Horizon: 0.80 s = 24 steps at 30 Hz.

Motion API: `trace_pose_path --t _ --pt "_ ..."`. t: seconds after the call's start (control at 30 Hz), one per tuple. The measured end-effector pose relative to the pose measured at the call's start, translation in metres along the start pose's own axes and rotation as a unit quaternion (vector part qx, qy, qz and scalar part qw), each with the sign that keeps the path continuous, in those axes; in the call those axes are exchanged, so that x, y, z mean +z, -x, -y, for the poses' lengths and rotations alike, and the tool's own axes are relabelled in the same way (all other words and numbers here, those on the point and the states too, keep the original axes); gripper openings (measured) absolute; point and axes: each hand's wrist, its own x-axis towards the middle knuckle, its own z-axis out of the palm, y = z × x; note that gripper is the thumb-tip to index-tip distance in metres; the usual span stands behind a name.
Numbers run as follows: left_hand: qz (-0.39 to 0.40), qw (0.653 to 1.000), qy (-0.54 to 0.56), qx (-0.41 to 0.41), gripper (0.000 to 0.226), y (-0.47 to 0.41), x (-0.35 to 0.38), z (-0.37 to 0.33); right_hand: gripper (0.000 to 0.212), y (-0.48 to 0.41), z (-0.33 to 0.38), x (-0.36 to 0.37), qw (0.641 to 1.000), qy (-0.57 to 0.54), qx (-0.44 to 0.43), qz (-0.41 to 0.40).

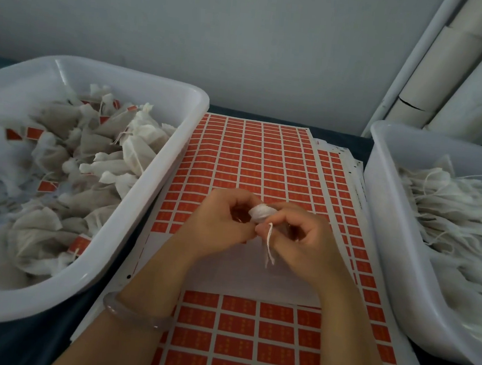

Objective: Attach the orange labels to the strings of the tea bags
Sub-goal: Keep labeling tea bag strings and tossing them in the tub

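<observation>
**Inspection: tea bag in hand, label not yet confirmed on string**

I find the tea bag point(259, 213) held above the label sheet point(264, 167), pinched between both hands at the centre of the work area. Only its gathered white top shows; the body is hidden behind the fingers. Its string point(269, 245) hangs from the grip toward me, two loose ends pointing down, so I judge the long axis to run roughly from the bag's neck down along the string.

The left hand point(224, 222) is closed around the bag's near side. The right hand point(304, 241) is closed too, fingertips pinching where the string leaves the bag. I cannot tell whether an orange label sits between the fingers.

Handling judgement: the bag looks light, soft and easily crushed; the string is limp and will not hold a direction. I would take the string near its free end, keeping it taut.

Outward: the left tub point(143, 84) holds bags carrying orange labels; the right tub point(382, 172) holds bags with bare strings. A bracelet point(133, 314) sits on the left wrist.
</observation>
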Motion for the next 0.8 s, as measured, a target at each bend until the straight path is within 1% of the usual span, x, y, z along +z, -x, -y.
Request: trace_pose_path --t 0.07,0.1,0.13,0.2,0.23,0.27,0.37,0.47,0.5,0.53,0.57,0.6,0.63,0.67,0.7,0.73,0.8 --pt "-0.08 0.995 -0.056 0.004 0.032 0.0 0.004 0.001 0.01 -0.002 -0.002 0.002 0.999 0.033 0.019 -0.038" --pt "-0.105 0.99 -0.096 0.015 0.032 -0.001 0.005 0.002 0.01 -0.003 -0.003 0.003 0.997 0.037 0.025 -0.057" --pt "-0.106 0.983 -0.144 0.033 0.03 -0.001 0.006 0.003 0.013 -0.004 -0.003 0.004 0.996 0.035 0.026 -0.074" --pt "-0.069 0.97 -0.225 0.064 0.019 0.0 0.008 0.003 0.015 -0.004 -0.004 0.007 0.994 0.033 0.023 -0.104" --pt "-0.053 0.965 -0.246 0.067 0.013 0.0 0.008 0.003 0.015 -0.004 -0.004 0.009 0.993 0.029 0.022 -0.116" --pt "-0.049 0.963 -0.257 0.062 0.012 0.0 0.008 0.004 0.014 -0.004 -0.005 0.01 0.992 0.025 0.019 -0.125" --pt "-0.053 0.957 -0.278 0.062 0.017 -0.002 0.01 0.003 0.009 -0.004 -0.007 0.012 0.991 0.02 0.0 -0.134" --pt "-0.044 0.956 -0.287 0.046 0.023 -0.002 0.011 0.002 0.004 -0.006 -0.007 0.015 0.992 0.066 -0.038 -0.103" --pt "-0.039 0.964 -0.262 0.027 0.026 -0.002 0.011 0.002 0.004 -0.006 -0.007 0.015 0.991 0.078 -0.05 -0.094" --pt "-0.038 0.976 -0.212 -0.002 0.028 -0.001 0.012 0.002 0.003 -0.006 -0.007 0.015 0.991 0.081 -0.057 -0.088" --pt "-0.048 0.989 -0.128 -0.048 0.028 -0.001 0.013 0.003 0.005 -0.006 -0.006 0.015 0.991 0.08 -0.063 -0.085" --pt "-0.073 0.992 -0.015 -0.103 0.026 -0.002 0.014 0.003 0.008 -0.005 -0.005 0.014 0.991 0.079 -0.067 -0.082" --pt "-0.1 0.978 0.096 -0.154 0.025 -0.002 0.015 0.002 0.01 -0.005 -0.004 0.014 0.992 0.079 -0.068 -0.074" --pt "-0.124 0.957 0.18 -0.191 0.032 -0.003 0.015 0.001 0.008 -0.005 -0.003 0.014 0.992 0.085 -0.068 -0.06" --pt "-0.141 0.941 0.225 -0.21 0.041 -0.004 0.015 0.002 0.003 -0.006 -0.003 0.014 0.992 0.092 -0.071 -0.043" --pt "-0.149 0.933 0.249 -0.215 0.041 -0.004 0.016 0.002 0.005 -0.005 -0.002 0.015 0.991 0.104 -0.081 -0.036" --pt "-0.172 0.931 0.251 -0.204 0.018 -0.003 0.016 0.001 0.006 -0.004 -0.001 0.016 0.988 0.103 -0.1 -0.049"
